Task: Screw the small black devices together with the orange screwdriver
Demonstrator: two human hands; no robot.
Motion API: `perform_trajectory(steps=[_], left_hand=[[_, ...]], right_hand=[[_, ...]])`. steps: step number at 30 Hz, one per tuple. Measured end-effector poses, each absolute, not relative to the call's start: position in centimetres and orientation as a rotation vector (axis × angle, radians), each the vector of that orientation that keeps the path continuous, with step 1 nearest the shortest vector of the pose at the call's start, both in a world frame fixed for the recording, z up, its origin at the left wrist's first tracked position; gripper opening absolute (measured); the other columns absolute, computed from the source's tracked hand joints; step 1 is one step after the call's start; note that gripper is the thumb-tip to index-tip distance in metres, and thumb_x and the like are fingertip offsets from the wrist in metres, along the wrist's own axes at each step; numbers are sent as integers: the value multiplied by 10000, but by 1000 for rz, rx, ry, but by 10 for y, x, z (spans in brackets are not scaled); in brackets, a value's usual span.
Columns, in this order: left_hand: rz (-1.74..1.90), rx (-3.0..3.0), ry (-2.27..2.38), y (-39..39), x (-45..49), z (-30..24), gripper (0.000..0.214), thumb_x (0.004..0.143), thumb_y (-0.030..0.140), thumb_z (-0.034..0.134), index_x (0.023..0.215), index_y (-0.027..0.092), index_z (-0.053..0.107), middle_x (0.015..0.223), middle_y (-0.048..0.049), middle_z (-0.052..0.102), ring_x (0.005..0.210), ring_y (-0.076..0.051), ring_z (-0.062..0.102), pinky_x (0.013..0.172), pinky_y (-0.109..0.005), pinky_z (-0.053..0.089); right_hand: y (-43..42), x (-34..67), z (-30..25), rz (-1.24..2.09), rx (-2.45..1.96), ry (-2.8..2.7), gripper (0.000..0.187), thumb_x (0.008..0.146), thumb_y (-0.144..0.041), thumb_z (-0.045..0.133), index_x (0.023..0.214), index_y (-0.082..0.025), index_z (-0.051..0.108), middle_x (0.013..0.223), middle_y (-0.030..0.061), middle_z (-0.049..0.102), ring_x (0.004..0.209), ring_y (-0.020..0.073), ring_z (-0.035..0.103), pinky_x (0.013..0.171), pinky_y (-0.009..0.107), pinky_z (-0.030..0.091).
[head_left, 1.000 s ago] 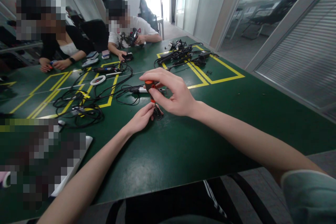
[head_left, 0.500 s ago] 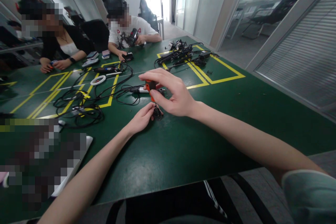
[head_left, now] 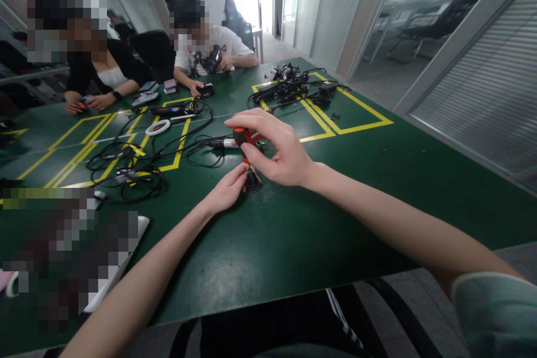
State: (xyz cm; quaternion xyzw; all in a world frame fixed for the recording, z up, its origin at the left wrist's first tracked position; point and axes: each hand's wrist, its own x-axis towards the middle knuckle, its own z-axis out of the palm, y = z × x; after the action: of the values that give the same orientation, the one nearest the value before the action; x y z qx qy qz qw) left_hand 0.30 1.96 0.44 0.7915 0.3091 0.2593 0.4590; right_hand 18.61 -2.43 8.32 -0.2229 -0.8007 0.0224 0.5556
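Observation:
My right hand (head_left: 279, 148) is closed round the handle of a black and orange screwdriver (head_left: 242, 137), which stands nearly upright. Its shaft points down at a small dark round part (head_left: 253, 183) on the table. My left hand (head_left: 229, 187) pinches that part from the left side, with the fingertips close to the screwdriver's tip. What the part is, and where exactly the tip meets it, is too small to make out. Just behind my hands lies a silver and black cylindrical tool (head_left: 226, 143) with a black cord.
The green table (head_left: 293, 246) has yellow tape lines. Tangled black cables (head_left: 134, 176) lie to the left, with a white ring (head_left: 158, 127) behind them. A heap of black cabled parts (head_left: 289, 84) sits at the back. Two people (head_left: 210, 50) sit across, handling objects. A white tray (head_left: 140, 235) is near left.
The screwdriver's handle has turned a little within my right hand's fingers, showing a different mix of orange and black. My left hand holds the same place; the view has shifted slightly.

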Motion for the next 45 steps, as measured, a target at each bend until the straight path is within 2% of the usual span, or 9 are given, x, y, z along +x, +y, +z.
perform_trajectory(steps=[5, 8, 11, 18, 23, 36, 41, 45], left_hand=[[622, 1954, 780, 19, 1, 6, 270, 1010, 356, 446, 795, 216, 529, 706, 8, 511, 717, -165, 503, 718, -269, 517], [638, 1997, 786, 19, 2, 4, 250, 1021, 301, 426, 801, 213, 507, 713, 14, 510, 697, -151, 498, 708, -261, 513], [656, 2004, 765, 19, 3, 1, 253, 1032, 277, 400, 812, 208, 504, 719, 20, 507, 668, -140, 488, 685, -258, 503], [622, 1976, 763, 20, 1, 6, 301, 1037, 319, 422, 770, 212, 510, 724, -5, 561, 730, -160, 539, 712, -262, 529], [656, 2000, 738, 19, 2, 4, 265, 1029, 299, 411, 795, 216, 504, 720, 9, 539, 696, -151, 527, 702, -263, 522], [662, 1984, 759, 21, 2, 2, 288, 1023, 304, 411, 759, 217, 482, 690, 17, 511, 675, -146, 523, 678, -253, 509], [687, 2030, 810, 20, 2, -3, 255, 1036, 274, 398, 824, 206, 521, 747, 7, 597, 666, -137, 527, 686, -252, 500], [701, 2024, 808, 19, 3, -3, 229, 1034, 271, 395, 908, 197, 572, 707, 20, 558, 654, -146, 528, 672, -257, 503]], right_hand=[[-25, 184, 84, 113, -500, -1890, 339, 1033, -115, 498, 1346, -168, 617, 1279, 99, 735, 1142, 179, 702, 883, 334, 659], [-24, 184, 84, 86, -520, -1899, 313, 1044, -165, 553, 1345, -209, 628, 1259, 84, 732, 1131, 192, 690, 879, 358, 662], [-22, 185, 83, 39, -514, -1899, 272, 1050, -213, 597, 1316, -187, 646, 1196, 83, 725, 1087, 191, 685, 887, 368, 660], [-24, 186, 82, 77, -518, -1918, 378, 1026, -104, 491, 1382, -151, 609, 1401, 115, 709, 1265, 188, 683, 862, 302, 663], [-23, 185, 83, 82, -504, -1894, 341, 1030, -105, 509, 1350, -140, 623, 1324, 109, 738, 1211, 161, 701, 822, 264, 662], [-22, 184, 81, 70, -486, -1889, 346, 1022, -98, 534, 1354, -149, 619, 1303, 99, 732, 1193, 175, 694, 834, 288, 671], [-22, 184, 82, 73, -490, -1880, 352, 1018, -97, 550, 1355, -152, 633, 1317, 102, 731, 1201, 179, 692, 833, 294, 677], [-23, 185, 82, 76, -505, -1890, 345, 1029, -122, 547, 1361, -162, 632, 1320, 99, 729, 1200, 185, 692, 867, 324, 684]])
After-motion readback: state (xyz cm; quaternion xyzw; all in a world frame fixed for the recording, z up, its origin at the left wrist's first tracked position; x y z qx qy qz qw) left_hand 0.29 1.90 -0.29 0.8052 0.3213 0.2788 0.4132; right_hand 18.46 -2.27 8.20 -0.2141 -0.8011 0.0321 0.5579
